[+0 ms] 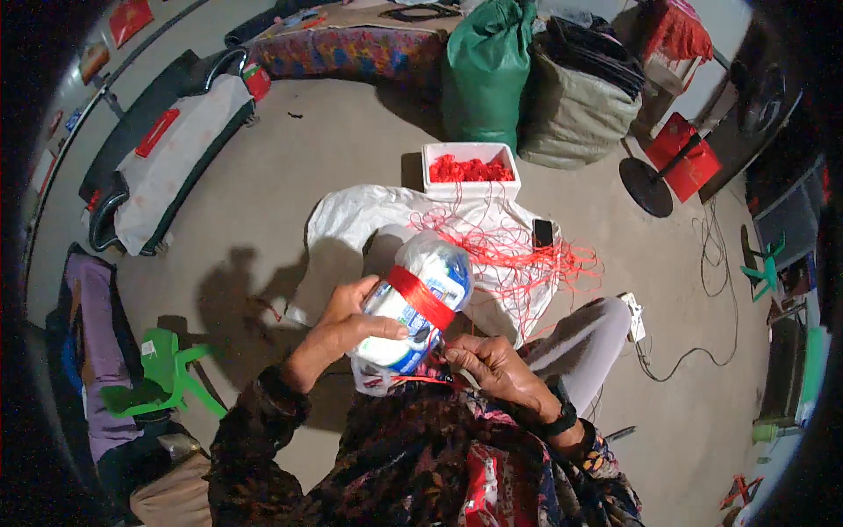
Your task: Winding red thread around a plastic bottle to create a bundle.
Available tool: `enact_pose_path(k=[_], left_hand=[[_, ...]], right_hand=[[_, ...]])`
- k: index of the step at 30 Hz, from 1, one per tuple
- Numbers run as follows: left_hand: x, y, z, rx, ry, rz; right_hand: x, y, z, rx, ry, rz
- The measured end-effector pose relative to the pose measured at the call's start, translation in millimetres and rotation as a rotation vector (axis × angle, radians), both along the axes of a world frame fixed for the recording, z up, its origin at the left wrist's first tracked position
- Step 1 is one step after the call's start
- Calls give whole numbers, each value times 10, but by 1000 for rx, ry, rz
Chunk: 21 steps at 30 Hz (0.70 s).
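Observation:
My left hand [347, 327] grips a blue-and-white package [386, 347] in clear plastic, thumb across its front. Red string is wound in a thick band [421, 297] round the package's middle. At its lower right end, my right hand [498, 367] is closed, fingertips pinched together. A red string [421, 379] runs under the package toward these fingers, and a small pale strip shows below them. Past the package, loose red strands [500, 250] lie tangled over a white sheet [338, 233] on the floor. They trail from a white foam box [470, 189] holding more red string.
A black phone [543, 233] rests on the sheet. Behind the box stand a green sack [486, 79] and a pale sack [571, 114]. A power strip [632, 316] with cables lies at right, near a black round-based stand [646, 189]. At left are a green chair [162, 373] and a sofa [189, 158].

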State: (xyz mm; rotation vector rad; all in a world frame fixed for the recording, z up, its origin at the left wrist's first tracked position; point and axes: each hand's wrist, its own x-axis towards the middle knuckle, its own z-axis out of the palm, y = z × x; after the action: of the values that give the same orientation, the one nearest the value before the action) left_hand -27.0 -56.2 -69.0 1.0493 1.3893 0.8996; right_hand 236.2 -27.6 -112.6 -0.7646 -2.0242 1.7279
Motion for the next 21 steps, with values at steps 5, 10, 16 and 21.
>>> enact_pose_path(k=[5, 10, 16, 21], left_hand=[[122, -494, -191, -33, 11, -9], [413, -405, -175, -132, 120, -126], [287, -586, -510, -23, 32, -50], [644, -247, -103, -155, -46, -261]], right_hand=[[241, -105, -36, 26, -24, 53], [681, -255, -53, -125, -71, -47], [750, -233, -134, 36, 77, 43], [1039, -278, -298, 4, 77, -125]])
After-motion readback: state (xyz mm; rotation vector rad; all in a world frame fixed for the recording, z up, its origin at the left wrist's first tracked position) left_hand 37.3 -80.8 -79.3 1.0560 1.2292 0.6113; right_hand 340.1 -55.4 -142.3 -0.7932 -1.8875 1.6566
